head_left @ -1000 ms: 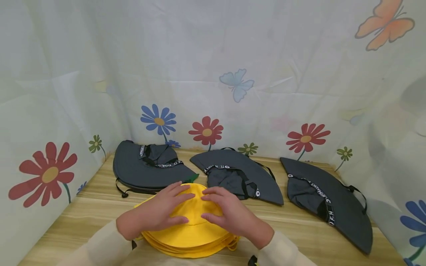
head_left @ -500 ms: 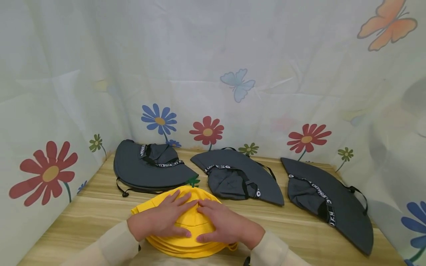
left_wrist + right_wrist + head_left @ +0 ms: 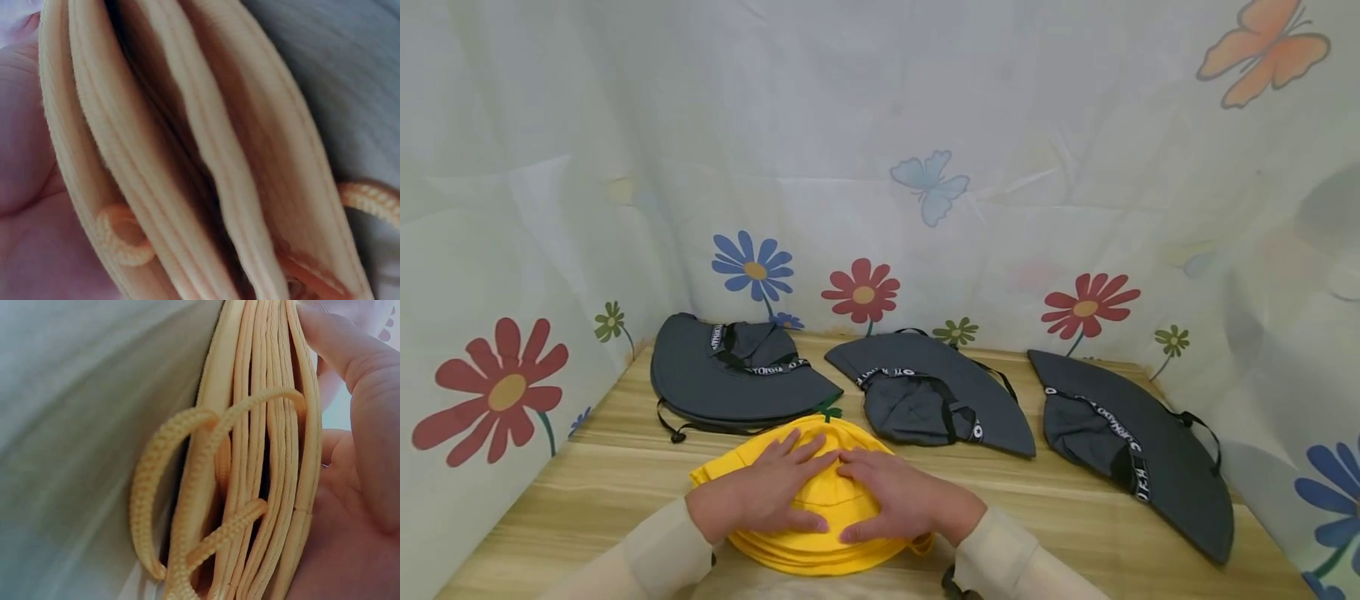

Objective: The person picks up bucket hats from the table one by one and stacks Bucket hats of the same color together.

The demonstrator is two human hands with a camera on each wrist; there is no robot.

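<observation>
A stack of yellow bucket hats (image 3: 835, 492) lies on the table at the front, a small green sprout (image 3: 829, 412) on top. My left hand (image 3: 767, 492) rests flat on the left of the crown, fingers spread. Opposite it, my right hand (image 3: 902, 496) presses on the right side, fingertips close to the left ones. In the left wrist view the brim layers (image 3: 206, 156) stand apart beside the palm. The right wrist view has tightly layered brims (image 3: 269, 456) next to the thumb and palm, with a looped yellow cord (image 3: 147, 487) hanging off them.
Behind the yellow stack, dark grey folded hats lie at the back left (image 3: 737, 383), centre (image 3: 932, 383) and right (image 3: 1135, 450), with black cords and lettered bands. The wood-grain table (image 3: 587, 500) meets a flower-printed cloth (image 3: 985, 250) at the back and sides.
Both hands have come down from hovering over the crown to rest on it, pressing it flatter. The green sprout now shows fully. Little differs from half a second ago.
</observation>
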